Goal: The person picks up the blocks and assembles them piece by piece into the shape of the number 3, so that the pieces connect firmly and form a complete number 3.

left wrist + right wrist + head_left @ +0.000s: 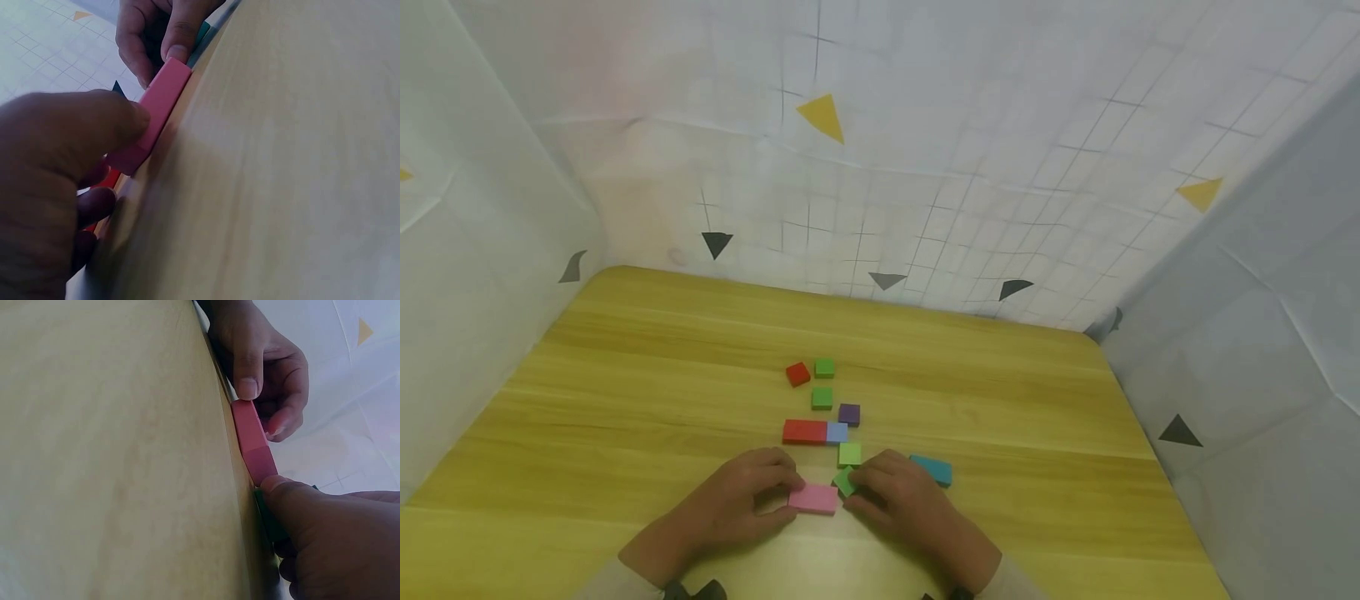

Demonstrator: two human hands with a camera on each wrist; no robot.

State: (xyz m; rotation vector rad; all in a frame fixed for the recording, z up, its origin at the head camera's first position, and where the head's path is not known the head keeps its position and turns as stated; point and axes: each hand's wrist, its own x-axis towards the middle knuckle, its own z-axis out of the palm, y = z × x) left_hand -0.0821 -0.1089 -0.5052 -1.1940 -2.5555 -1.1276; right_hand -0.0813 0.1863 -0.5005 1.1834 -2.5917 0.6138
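In the head view my left hand (737, 500) pinches the left end of a pink rectangular block (812, 498) between thumb and fingers. My right hand (910, 500) grips a small green block (844, 481), which sits turned at an angle just off the pink block's right end. The right wrist view shows the right thumb at the green block (269, 519), close against the end of the pink block (251, 428). A lighter green block (850, 454) lies just beyond the one in the right hand. The fingers partly cover both held blocks.
Beyond the hands lie a red rectangular block (805, 432) against a light blue block (837, 432), a purple block (849, 414), two green blocks (822, 398) and a small red block (798, 374). A teal block (931, 470) lies beside the right hand. White sheets (880, 167) surround the wooden table (1015, 400).
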